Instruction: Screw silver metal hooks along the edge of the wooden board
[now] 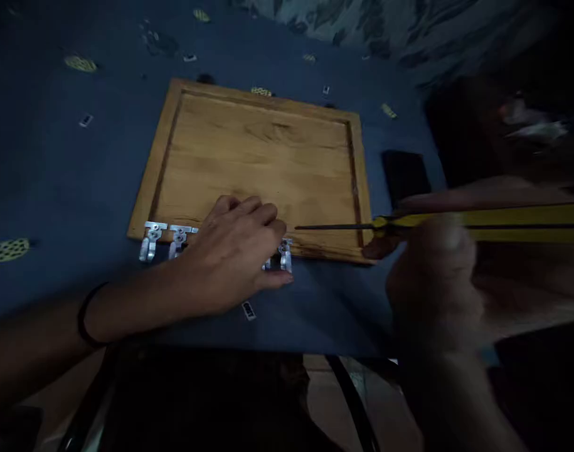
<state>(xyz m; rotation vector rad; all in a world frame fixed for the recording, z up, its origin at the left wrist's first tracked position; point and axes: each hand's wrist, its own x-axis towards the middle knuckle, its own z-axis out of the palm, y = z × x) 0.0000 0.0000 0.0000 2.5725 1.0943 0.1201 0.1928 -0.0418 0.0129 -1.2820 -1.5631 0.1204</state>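
A wooden board [263, 157] with a raised frame lies flat on a blue cloth. Several small silver metal hooks [150, 242] sit along its near edge. My left hand [239, 251] lies over that edge, fingers curled on the wood and thumb against the rightmost hook [285, 254]; it covers part of the row. In my right hand [437, 276], blurred by motion, is a yellow-handled screwdriver [409, 223]. Its thin shaft points left over the board, and the tip is just right of my left fingers. Whether the tip touches anything I cannot tell.
The blue patterned cloth [56, 169] spreads under the board. To the board's right lies a dark flat rectangular object [406, 176]. A pale patterned fabric [362, 31] is at the back. Below the near table edge a dark curved chair-like bar [352, 402] shows.
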